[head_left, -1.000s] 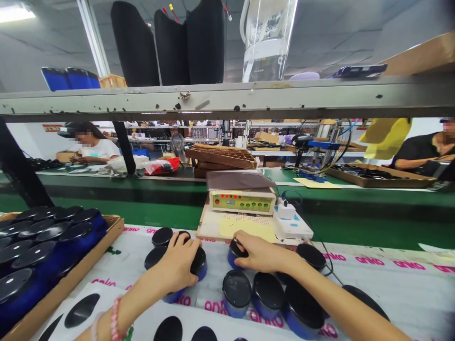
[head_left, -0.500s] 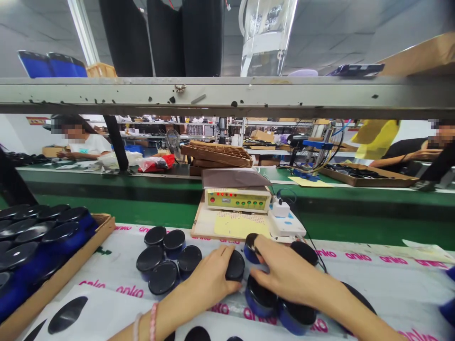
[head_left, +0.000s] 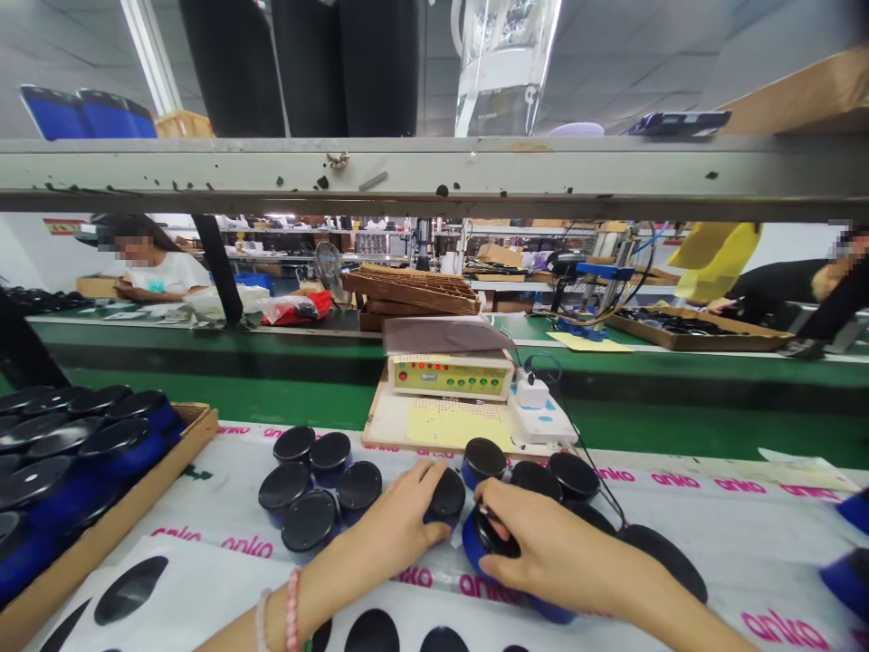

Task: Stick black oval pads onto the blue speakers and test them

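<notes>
Calling 12 straight ahead over the bench, both hands are on tubs close to the middle. The left hand (head_left: 407,521) is curled round a small tub (head_left: 448,496) at about 12, thumb on the near side, fingers on the far side, so a narrow grip. The right hand (head_left: 543,539) has thumb and fingers pinched round a blue tub (head_left: 473,548) at about half past 12, just beside the other one. Can't tell if either is off the white sheet (head_left: 224,489) or just resting on it.

For handling these, I'd hold them low by the sides and keep fingertips off the shiny black tops, which probably smudge easily. I'd also keep each one level and slide rather than lift, because the neighbours sit tight and could get knocked. Go easy with the right, there's another tub (head_left: 484,455) just behind it at 12.

Versus half a second ago: the right hand was on that back tub, which now stands free, and has come nearer to grab the blue one. The left is still on its same tub. The five-tub cluster (head_left: 309,518) at 11 and the full cardboard box (head_left: 196,426) at 10 look unchanged.
</notes>
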